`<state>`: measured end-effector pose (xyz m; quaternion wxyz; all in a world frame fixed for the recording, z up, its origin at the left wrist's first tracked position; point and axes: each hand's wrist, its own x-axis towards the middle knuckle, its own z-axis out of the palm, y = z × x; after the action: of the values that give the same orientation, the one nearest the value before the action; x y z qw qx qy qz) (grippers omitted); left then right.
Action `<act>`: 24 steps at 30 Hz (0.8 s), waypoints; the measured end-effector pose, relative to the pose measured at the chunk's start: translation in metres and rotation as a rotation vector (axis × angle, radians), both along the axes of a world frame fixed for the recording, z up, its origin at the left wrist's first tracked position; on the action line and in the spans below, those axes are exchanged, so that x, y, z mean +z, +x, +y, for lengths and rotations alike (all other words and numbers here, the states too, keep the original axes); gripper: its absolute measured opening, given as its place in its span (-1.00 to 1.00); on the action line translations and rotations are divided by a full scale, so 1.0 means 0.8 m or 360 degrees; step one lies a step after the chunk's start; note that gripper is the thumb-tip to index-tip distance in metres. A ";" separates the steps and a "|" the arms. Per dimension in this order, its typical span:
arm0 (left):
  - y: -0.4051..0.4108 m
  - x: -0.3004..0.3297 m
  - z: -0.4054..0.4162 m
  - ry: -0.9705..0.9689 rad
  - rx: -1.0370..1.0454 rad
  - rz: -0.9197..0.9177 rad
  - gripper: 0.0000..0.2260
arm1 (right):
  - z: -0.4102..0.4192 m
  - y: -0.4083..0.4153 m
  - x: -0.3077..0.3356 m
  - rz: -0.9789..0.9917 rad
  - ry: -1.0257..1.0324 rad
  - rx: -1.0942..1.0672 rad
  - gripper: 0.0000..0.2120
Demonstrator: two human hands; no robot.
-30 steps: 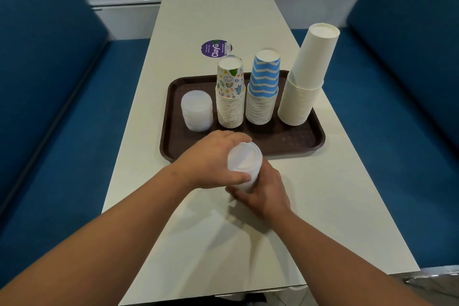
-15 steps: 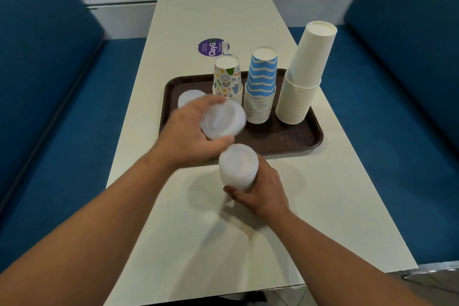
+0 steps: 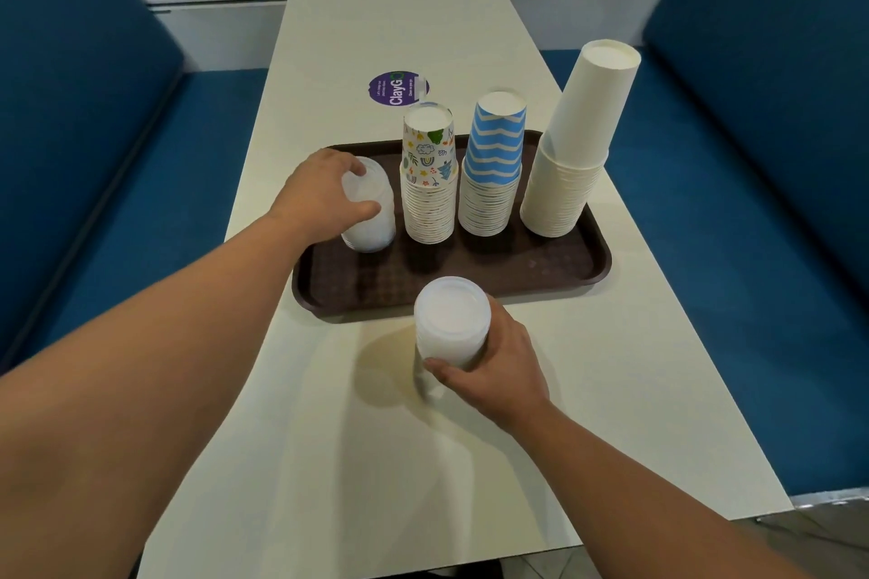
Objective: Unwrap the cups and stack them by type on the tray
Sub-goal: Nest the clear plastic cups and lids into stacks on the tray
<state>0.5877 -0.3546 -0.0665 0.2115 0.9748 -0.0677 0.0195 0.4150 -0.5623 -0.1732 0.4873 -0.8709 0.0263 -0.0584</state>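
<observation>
Translucent white cups [image 3: 451,327], seemingly stacked, gripped by right hand [image 3: 493,367]; left hand [image 3: 319,193] grips tray stack [image 3: 371,221].

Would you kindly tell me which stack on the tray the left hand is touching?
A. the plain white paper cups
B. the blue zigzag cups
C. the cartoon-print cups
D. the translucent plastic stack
D: the left hand rests on the translucent plastic stack at the tray's left end.

There is only one view, from a camera on the person's head. It looks forward and down along the table [image 3: 470,437], close above both forearms. The brown tray [image 3: 470,277] lies near the middle, blue benches [image 3: 94,202] at both sides.
</observation>
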 end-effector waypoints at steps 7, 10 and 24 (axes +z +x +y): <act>0.000 -0.008 -0.002 0.0102 -0.0038 0.0060 -0.57 | -0.001 0.000 -0.001 0.0010 0.0003 0.0014 -0.22; 0.001 -0.008 -0.002 0.0124 -0.0026 0.0111 -0.57 | -0.001 -0.001 0.001 0.0009 0.0007 0.0010 -0.22; -0.141 0.010 -0.054 -0.0146 -0.0814 0.0143 -0.44 | -0.002 0.002 0.005 0.0033 -0.0035 0.0065 -0.20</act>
<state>0.4748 -0.3978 -0.0588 0.2564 0.9153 -0.3013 -0.0750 0.4168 -0.5635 -0.1694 0.4785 -0.8771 0.0128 -0.0397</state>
